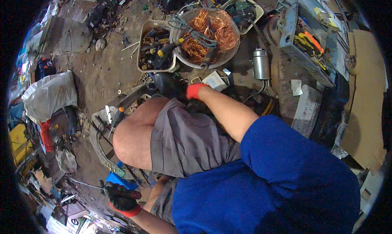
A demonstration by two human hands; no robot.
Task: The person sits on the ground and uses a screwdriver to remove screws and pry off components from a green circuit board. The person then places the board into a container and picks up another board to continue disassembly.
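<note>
My left hand (121, 198), in a black glove with a red cuff, is at the lower left beside my leg. Its fingers are wrapped round a screwdriver (83, 184), whose long thin shaft points left. My right hand (173, 86) reaches past my knees toward the bins, its glove's red cuff plain to see. The dark fingers blend into the shadow, so what they touch is hidden. Close to that hand lie a small white box-shaped part (215, 81) and a metal cylinder (260, 64) with a cable. Another screwdriver (118, 114), with an orange-tipped handle, rests by my knee.
A round tub (176, 50) holds copper wire. Beside it stand a white bin (141, 62) of scrap and tools and another bin (258, 14) of circuit boards. A grey metal toolbox (286, 46) is at right, cardboard (365, 99) beyond it. A blue block (120, 181) sits near my left hand.
</note>
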